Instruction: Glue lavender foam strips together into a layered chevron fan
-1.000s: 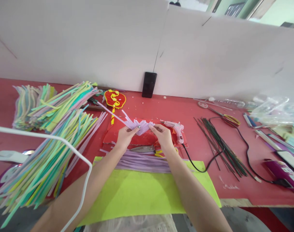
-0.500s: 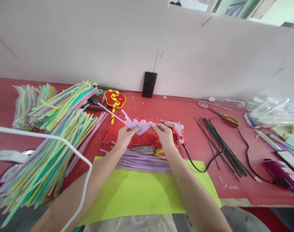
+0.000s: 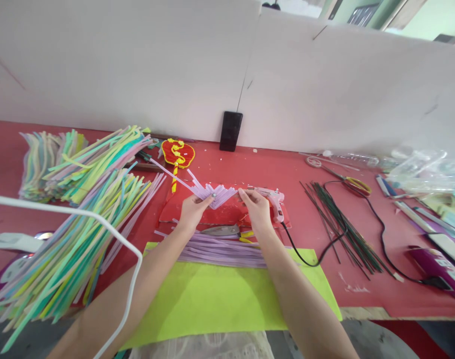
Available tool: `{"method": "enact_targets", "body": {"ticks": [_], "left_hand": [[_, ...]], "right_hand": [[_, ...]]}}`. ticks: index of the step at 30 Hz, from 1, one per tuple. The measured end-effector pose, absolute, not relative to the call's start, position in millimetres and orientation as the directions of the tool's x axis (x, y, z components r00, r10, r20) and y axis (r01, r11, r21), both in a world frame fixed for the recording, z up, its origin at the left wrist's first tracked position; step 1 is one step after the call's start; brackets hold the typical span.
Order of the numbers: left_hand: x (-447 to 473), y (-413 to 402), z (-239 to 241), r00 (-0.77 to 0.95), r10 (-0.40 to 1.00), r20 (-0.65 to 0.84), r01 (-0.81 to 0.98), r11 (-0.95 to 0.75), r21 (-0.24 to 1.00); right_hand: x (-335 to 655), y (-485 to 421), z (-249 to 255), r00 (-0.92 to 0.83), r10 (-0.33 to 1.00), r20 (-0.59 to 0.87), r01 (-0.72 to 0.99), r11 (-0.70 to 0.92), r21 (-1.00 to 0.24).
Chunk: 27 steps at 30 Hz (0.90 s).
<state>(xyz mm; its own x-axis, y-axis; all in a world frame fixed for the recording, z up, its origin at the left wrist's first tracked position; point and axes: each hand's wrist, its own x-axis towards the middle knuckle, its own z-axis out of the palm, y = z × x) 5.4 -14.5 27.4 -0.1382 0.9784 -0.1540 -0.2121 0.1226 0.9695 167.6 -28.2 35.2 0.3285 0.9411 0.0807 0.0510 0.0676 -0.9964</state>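
Both ends of a pleated fan of lilac foam strips (image 3: 217, 194) are pinched: my left hand (image 3: 192, 210) grips the folded base, my right hand (image 3: 256, 209) nips the outer tip.

Craft workshop: foam strips (image 3: 81, 219), glue gun (image 3: 273, 200), wire stems (image 3: 340, 227).

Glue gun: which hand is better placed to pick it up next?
Probably the right hand: it lies just beside the pink glue gun. The left hand pinches the lilac strip fan and sits farther from the gun.
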Motion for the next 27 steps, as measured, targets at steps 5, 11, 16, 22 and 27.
{"method": "enact_targets", "body": {"ticks": [5,11,16,22,27], "left_hand": [[4.6,-13.1,23.5,-0.133,0.981,-0.143,-0.202,0.114,0.973],[4.5,-12.7,23.7,-0.157,0.98,-0.118,-0.168,0.091,0.982],[2.2,-13.1,26.1,-0.174,0.982,-0.072,-0.087,0.058,0.995],[1.3,-12.7,23.4,-0.112,0.993,-0.033,-0.025,0.03,0.999],[2.2,-14.0,23.2,-0.007,1.0,-0.003,0.017,0.003,1.0]], "right_hand": [[167.4,-27.9,36.5,0.351,0.935,0.046,-0.009,0.053,-0.999],[166.4,-29.3,37.7,0.352,0.936,0.021,-0.079,0.052,-0.995],[165.7,-29.6,38.3,0.345,0.937,0.046,-0.058,0.07,-0.996],[165.2,-28.3,35.8,0.346,0.926,0.149,0.089,0.125,-0.988],[162.6,-29.2,33.0,0.196,0.97,0.146,0.18,0.11,-0.977]]}}
